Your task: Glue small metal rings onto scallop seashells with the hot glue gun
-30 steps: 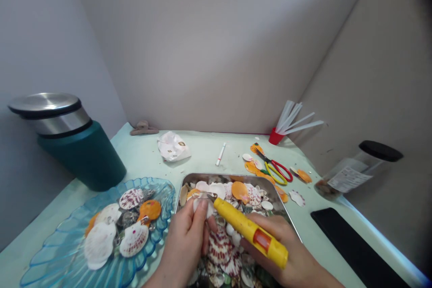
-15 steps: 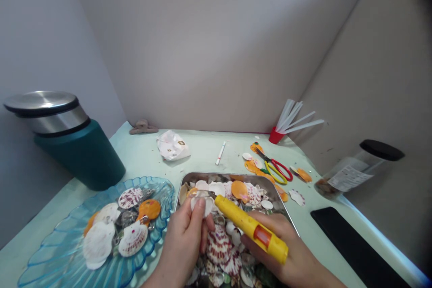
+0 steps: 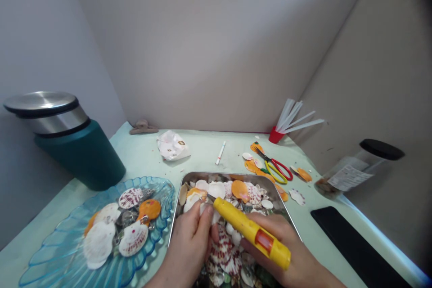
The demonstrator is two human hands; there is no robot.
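Between the thumb and fingers of my left hand (image 3: pixel 189 236) is a white shell (image 3: pixel 215 217), partly hidden by the thumb. My right hand (image 3: pixel 281 238) is wrapped around a yellow pen-shaped tool (image 3: pixel 236 218) with an orange-red window in its side. Its thin metal tip points left and lies at the held shell; whether it touches is unclear. Both hands are over a metal tray (image 3: pixel 232 174) full of loose shells. A large reddish-brown striped shell (image 3: pixel 221 249) lies between the hands, below the tool.
A blue scalloped dish (image 3: pixel 60 252) with several shells sits at left, before a green flask (image 3: pixel 81 153). Behind the tray are a crumpled white wrapper (image 3: pixel 173 146), a white marker (image 3: pixel 220 153) and scissors (image 3: pixel 275 166). A clear jar (image 3: pixel 351 173) and black slab (image 3: pixel 364 247) lie right.
My left hand has turned slightly and shifted right with the white shell, so the thumb covers more of it. The tool has moved very little.
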